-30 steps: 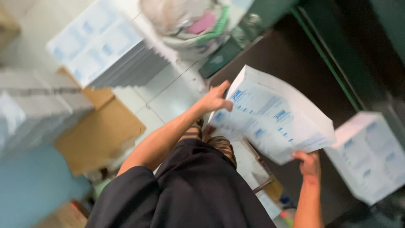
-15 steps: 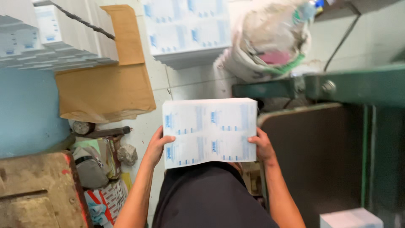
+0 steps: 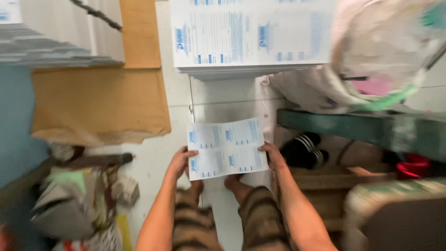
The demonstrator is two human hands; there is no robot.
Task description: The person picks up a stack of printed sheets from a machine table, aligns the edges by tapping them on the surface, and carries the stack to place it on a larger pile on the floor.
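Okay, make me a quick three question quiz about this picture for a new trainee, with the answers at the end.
1. True or false: both hands hold the printed sheets.
2. What lies on the floor just beyond the held sheets? A) a big stack of printed sheets B) a bucket C) a ladder
3. Which hand is nearer the brown cardboard?

Key
1. True: the left hand and the right hand grip opposite edges of the printed sheets.
2. A, the big stack of printed sheets.
3. The left hand; the brown cardboard lies on its side.

Bare forearms without sleeves, a left hand (image 3: 180,160) and right hand (image 3: 274,157) without gloves or rings, brown-and-tan striped shorts (image 3: 227,223), and bare feet (image 3: 232,180).
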